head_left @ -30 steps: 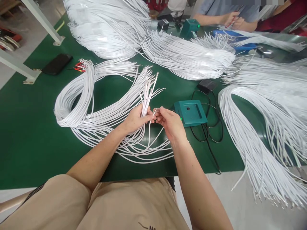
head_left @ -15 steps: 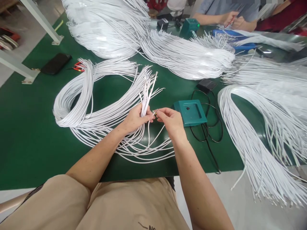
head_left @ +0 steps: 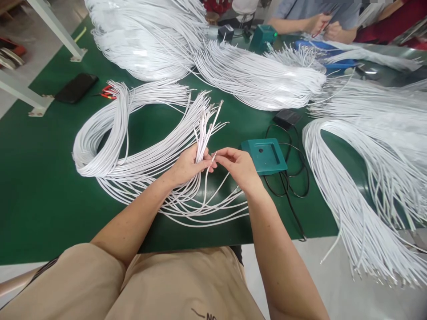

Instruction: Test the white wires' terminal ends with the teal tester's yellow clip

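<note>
My left hand (head_left: pixel 187 165) is closed around a small bunch of white cables (head_left: pixel 202 140), their stripped ends pointing up and away from me. One single white cable (head_left: pixel 207 175) stands a little apart from the bunch by the left thumb. At its bare tip, my right hand (head_left: pixel 239 165) pinches with thumb and forefinger; the exact contact is too small to make out. Behind my left forearm a large coiled bundle of white cables (head_left: pixel 96 153) lies on the green table (head_left: pixel 36 191), with loose lengths looping under both hands.
Right of my right hand sits a green box-shaped device (head_left: pixel 268 156) with a black cord (head_left: pixel 293 209). More cable bundles (head_left: pixel 260 75) lie behind and at the right (head_left: pixel 340 178). Red-handled pliers (head_left: pixel 108 92) and a black phone-like object (head_left: pixel 76 88) lie at left. A co-worker's hands (head_left: pixel 322 26) are opposite.
My right fingers have shifted slightly up and left at the single cable's tip, which now shows more. One cable end in the left bunch leans further right.
</note>
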Demonstrator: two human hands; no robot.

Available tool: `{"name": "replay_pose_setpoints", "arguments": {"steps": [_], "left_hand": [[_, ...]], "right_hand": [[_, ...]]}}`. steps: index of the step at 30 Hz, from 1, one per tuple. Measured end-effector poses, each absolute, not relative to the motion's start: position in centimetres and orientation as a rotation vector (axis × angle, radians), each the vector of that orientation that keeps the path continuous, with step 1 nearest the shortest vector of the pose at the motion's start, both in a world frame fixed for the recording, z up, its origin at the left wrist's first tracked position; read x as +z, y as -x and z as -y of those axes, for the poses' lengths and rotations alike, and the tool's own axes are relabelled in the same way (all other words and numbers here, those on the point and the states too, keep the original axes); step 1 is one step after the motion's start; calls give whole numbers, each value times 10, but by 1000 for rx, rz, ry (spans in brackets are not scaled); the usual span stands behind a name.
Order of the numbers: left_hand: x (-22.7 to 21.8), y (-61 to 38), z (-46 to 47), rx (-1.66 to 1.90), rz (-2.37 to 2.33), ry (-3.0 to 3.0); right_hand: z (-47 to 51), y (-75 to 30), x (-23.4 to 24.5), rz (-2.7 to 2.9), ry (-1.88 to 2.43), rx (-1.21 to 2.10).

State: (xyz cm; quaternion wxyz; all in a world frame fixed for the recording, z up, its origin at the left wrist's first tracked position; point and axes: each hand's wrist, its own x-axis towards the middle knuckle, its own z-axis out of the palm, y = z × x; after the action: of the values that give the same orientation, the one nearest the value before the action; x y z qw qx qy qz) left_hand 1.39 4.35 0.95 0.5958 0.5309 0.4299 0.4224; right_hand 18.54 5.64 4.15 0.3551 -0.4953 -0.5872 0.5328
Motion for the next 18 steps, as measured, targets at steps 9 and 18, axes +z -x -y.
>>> {"name": "replay_pose_setpoints", "arguments": {"steps": [9,18], "left_hand": [[5,-13,-44,1002,-1032,-1255],[12,-14,-41,970,-1005,-1256]], "right_hand": [[-54,-186,50,1350,1361,1408],[-52,-181,42,1894,1456,916]]}}
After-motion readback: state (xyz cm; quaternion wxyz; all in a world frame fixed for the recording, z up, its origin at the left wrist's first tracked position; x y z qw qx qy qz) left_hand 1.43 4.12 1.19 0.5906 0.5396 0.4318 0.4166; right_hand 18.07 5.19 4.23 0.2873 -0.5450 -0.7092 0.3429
